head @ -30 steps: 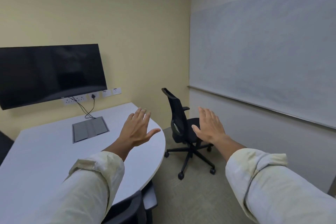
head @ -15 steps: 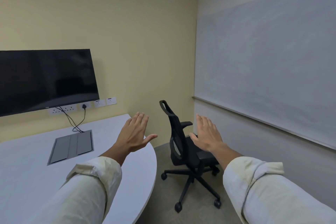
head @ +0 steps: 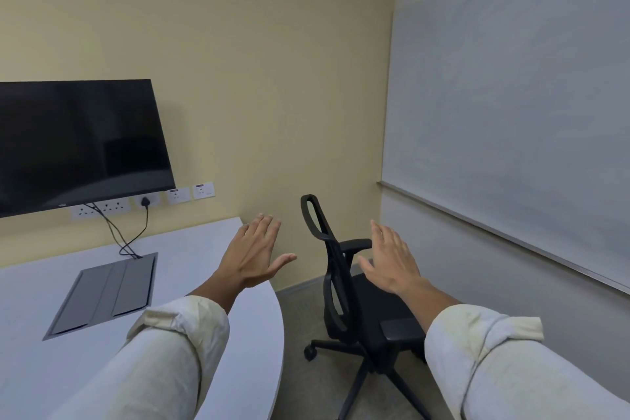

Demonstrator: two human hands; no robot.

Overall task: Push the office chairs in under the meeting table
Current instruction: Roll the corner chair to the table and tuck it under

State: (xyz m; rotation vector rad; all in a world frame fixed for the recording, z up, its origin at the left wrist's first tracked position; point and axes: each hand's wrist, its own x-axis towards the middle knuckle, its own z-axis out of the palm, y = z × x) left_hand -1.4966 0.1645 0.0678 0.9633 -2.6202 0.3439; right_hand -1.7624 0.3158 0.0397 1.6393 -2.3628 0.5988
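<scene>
Black mesh-back office chair (head: 354,286) stands on carpeted floor (head: 300,382), apart from curved edge of smooth white counter (head: 191,256), seat facing away toward whiteboard (head: 511,119). Left hand (head: 254,257) raised over counter rim, fingers (head: 264,232) straight and together, thumb splayed, empty. Right hand (head: 392,257) hovers above padded seat, fingers likewise extended, touching nothing. Rolled cream sleeves (head: 177,331) frame foreground. Dark glossy wall screen (head: 75,143) at left.

Desk (head: 211,256): pale grey-white top, curved right edge. Set into it, a dark grey cable hatch (head: 105,293); black cables (head: 129,239) run into its far edge. Floor (head: 300,382): grey-beige carpet, bearing one black office chair (head: 358,303) on castors, just right of the desk.
</scene>
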